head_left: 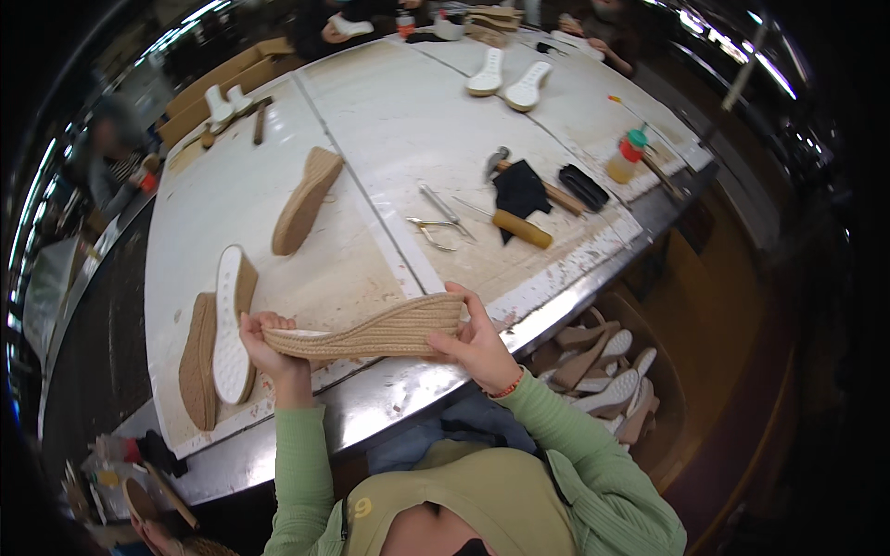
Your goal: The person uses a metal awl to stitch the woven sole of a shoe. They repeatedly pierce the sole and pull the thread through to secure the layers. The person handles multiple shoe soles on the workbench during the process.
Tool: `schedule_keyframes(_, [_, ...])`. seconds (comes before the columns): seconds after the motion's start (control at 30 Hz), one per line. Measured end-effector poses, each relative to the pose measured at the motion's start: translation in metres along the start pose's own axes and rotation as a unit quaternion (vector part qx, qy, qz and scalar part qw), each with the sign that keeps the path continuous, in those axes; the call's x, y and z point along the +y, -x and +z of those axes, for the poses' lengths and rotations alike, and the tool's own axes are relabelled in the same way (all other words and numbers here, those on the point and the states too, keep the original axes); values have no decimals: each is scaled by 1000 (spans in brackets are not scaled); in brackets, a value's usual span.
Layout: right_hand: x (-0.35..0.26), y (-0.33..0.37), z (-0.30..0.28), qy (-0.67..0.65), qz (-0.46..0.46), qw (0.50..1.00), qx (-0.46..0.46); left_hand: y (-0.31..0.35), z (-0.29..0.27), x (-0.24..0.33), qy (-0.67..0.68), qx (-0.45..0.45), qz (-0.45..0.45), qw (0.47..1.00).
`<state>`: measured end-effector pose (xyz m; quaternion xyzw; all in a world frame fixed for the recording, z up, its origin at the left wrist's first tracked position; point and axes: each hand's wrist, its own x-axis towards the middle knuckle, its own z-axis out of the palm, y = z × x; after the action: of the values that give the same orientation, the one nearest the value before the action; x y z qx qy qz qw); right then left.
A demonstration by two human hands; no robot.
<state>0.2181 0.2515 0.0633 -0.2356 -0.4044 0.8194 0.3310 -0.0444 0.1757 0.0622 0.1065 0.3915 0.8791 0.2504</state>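
Observation:
Between both hands, above the near edge of the white table, I hold a wedge shoe sole [380, 332] with tan rope-like ribbed sides. My left hand [275, 360] is closed round its thin toe end. The thick heel end is gripped by my right hand [478, 345], thumb on the near side and fingers behind. A sliver of white shows along the sole's upper edge near my left hand. Just left of that hand lie a white-topped wedge sole [229, 324] and a tan wedge sole [197, 366]. Another tan wedge sole [308, 202] lies farther back.
Right of centre lie nippers [431, 231], a wooden-handled awl [521, 228], a hammer [562, 197], a black cloth [521, 190] and a black brush [583, 188]. A green-capped bottle [627, 156] stands beyond. Below the table's right edge, a bin [691, 380] holds several soles. Other people sit across.

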Motion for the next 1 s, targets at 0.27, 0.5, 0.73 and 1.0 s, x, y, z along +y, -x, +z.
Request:
schedule_keyframes(0.27, [-120, 94, -44, 212, -254, 937, 111, -14, -15, -14, -145, -165, -50, 974])
schedule_keyframes(0.5, [-172, 259, -55, 538, -387, 600, 448, -39, -61, -34, -275, -135, -14, 952])
schedule_keyframes(0.73, [-152, 374, -109, 647, -88, 261, 711, -22, -57, -41, -345, -179, 35, 921])
schedule_keyframes(1.0, [-191, 293, -156, 614, -254, 513, 544, 13, -111, 36, -414, -79, 193, 886])
